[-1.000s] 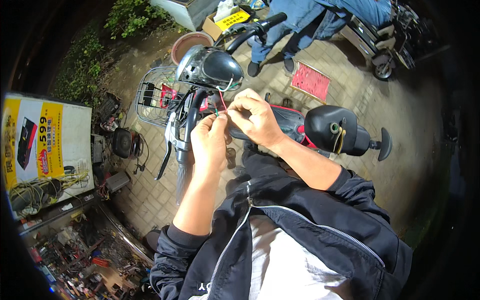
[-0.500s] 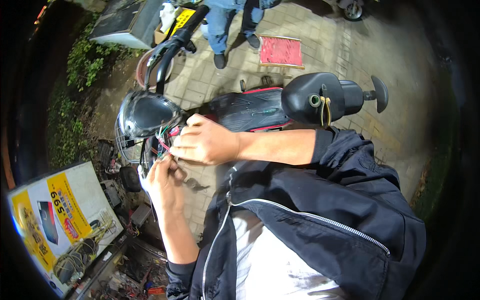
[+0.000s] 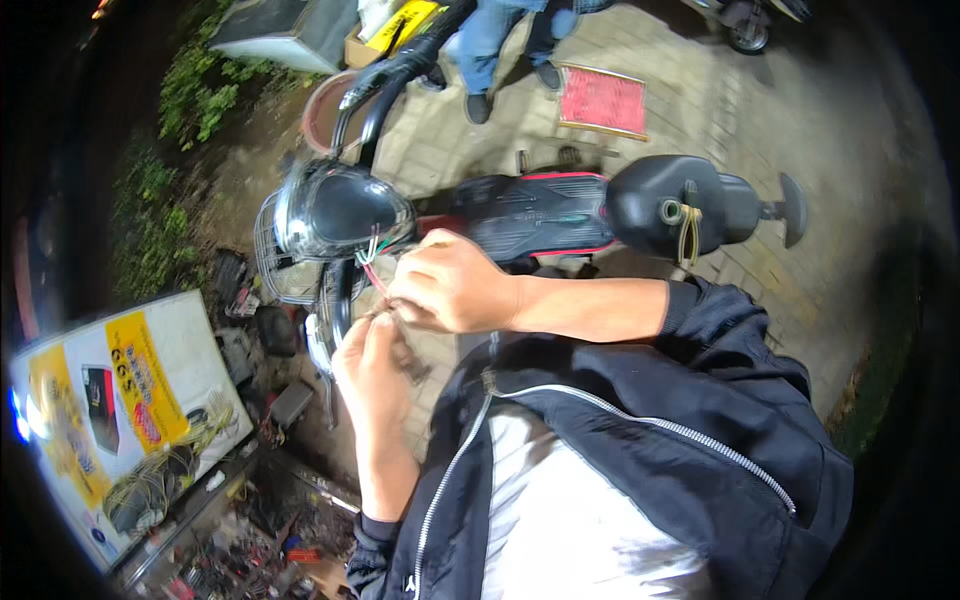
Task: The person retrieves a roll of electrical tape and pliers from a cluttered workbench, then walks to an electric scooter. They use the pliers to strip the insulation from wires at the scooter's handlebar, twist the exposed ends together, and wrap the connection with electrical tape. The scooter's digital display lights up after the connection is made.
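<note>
Below the black and chrome headlamp housing (image 3: 340,208) of an electric scooter, thin red, white and green wires (image 3: 372,262) hang down toward my fingers. My right hand (image 3: 445,285) is closed with fingertips pinched on these wires, its back turned up. Just below it my left hand (image 3: 375,375) is pinched at the lower wire ends, fingertips almost touching the right hand's. The exact join between them is blurred and partly hidden. The wire basket (image 3: 272,265) sits behind the headlamp, and the black footboard (image 3: 530,215) stretches right toward the saddle (image 3: 655,200).
A sign board (image 3: 140,380) stands at lower left, above scattered tools and parts (image 3: 260,530). A person in jeans (image 3: 480,55) stands beyond the scooter near a red mat (image 3: 602,100). A round pot (image 3: 325,115), a box (image 3: 385,35) and another scooter (image 3: 745,30) are behind.
The view has turned and shifted, moving the scooter and sign in the picture. My right forearm now lies flatter, with its hand over my left fingertips. Both hands stay pinched at the wires.
</note>
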`<action>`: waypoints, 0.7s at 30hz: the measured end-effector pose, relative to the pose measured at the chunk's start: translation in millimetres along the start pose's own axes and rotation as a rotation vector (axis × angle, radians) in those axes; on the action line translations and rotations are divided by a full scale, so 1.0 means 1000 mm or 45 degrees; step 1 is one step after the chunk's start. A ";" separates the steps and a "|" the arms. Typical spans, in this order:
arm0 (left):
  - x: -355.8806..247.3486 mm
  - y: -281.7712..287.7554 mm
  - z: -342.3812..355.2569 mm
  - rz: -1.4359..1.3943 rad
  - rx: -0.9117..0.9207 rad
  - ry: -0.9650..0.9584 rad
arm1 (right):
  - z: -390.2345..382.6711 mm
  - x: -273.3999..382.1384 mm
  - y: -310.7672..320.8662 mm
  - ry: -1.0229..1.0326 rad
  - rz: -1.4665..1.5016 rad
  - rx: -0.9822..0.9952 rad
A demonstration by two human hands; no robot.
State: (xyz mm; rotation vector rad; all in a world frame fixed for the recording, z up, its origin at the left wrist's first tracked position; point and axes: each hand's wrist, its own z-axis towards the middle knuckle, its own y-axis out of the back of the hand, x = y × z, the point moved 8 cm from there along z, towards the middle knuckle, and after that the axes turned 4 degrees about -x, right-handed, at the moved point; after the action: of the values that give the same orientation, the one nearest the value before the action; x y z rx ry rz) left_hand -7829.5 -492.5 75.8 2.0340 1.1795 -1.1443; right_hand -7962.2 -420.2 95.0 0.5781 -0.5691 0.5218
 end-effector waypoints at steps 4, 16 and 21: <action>0.006 -0.009 0.002 0.134 0.027 -0.233 | -0.015 -0.025 -0.006 -0.834 0.505 0.009; 0.012 -0.007 0.002 -0.224 -0.007 -0.220 | -0.030 -0.023 -0.002 -1.497 0.770 0.191; 0.012 -0.010 0.004 -0.270 0.006 -0.140 | 0.010 0.020 0.017 -0.008 -0.136 0.019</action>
State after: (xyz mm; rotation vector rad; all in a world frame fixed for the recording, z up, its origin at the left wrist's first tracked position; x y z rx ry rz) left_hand -7836.6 -485.2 63.6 1.8566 1.3622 -1.3422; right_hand -7961.1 -408.6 121.0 0.6211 -0.5377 0.4240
